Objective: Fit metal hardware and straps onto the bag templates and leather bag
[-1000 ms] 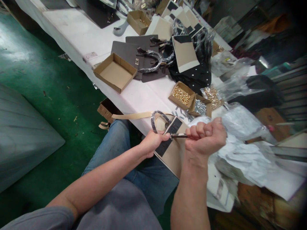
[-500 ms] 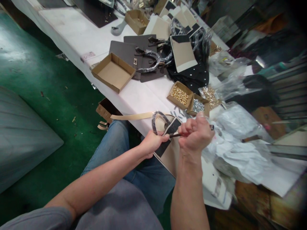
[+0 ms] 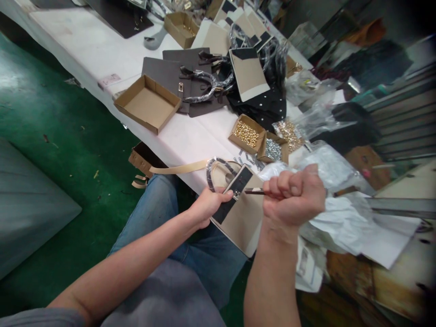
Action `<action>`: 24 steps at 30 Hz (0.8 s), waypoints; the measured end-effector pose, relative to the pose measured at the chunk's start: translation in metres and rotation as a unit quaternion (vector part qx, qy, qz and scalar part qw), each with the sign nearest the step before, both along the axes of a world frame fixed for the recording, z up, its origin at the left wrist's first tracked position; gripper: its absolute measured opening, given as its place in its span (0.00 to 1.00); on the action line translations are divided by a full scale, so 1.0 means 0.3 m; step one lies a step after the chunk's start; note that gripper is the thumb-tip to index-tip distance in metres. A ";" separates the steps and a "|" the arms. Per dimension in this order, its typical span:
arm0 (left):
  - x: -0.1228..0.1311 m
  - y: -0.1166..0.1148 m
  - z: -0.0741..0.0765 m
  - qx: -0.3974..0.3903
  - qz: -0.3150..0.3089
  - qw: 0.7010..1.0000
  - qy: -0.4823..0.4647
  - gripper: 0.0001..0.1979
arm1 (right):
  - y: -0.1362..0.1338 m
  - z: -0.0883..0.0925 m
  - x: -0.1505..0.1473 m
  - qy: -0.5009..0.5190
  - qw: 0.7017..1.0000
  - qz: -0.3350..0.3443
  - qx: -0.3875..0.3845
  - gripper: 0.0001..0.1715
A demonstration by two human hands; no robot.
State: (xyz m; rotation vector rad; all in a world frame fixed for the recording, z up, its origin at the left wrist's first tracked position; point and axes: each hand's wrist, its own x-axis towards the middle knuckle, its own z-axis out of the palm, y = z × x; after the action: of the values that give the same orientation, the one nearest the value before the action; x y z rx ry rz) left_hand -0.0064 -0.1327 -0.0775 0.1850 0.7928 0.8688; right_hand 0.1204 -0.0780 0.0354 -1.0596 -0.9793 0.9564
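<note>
My left hand (image 3: 207,205) grips the edge of a beige bag panel (image 3: 244,220) beside its black strip, thumb on top. A plastic-wrapped bag handle (image 3: 210,171) loops up from the panel next to that hand. A small shiny metal piece (image 3: 235,194) shows on the black strip near my thumb. In a closed fist, my right hand (image 3: 293,195) holds a slim dark tool with a straight shaft (image 3: 255,191); its grip is hidden by the fingers. The shaft points left over the panel, its tip a little right of the metal piece.
Small boxes of gold fittings (image 3: 245,133) and silver fittings (image 3: 273,149) stand beyond the panel. A shallow cardboard box (image 3: 147,103) sits near the table edge, beside dark bag pieces (image 3: 160,72). Plastic bags (image 3: 344,213) crowd the right. A beige strap (image 3: 180,169) crosses the edge.
My right hand has pulled the tool to the right, away from my left thumb, uncovering the metal piece. My left hand keeps its hold. The whole view has shifted slightly.
</note>
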 end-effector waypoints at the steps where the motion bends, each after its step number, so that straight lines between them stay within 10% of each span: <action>1: 0.001 -0.004 -0.001 0.002 0.006 1.000 0.003 0.18 | -0.005 -0.008 -0.004 0.001 1.000 0.004 -0.008 0.37; 24: 0.030 0.002 -0.015 0.035 0.038 0.996 0.072 0.15 | -0.008 -0.110 -0.049 0.018 0.999 -0.013 -0.023 0.37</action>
State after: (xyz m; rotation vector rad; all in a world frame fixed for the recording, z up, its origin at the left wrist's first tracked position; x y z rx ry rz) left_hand 0.0025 -0.1323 -0.0821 0.2827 0.9084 0.9643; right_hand 0.1058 -0.0804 0.0024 -1.0886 -0.9154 0.9768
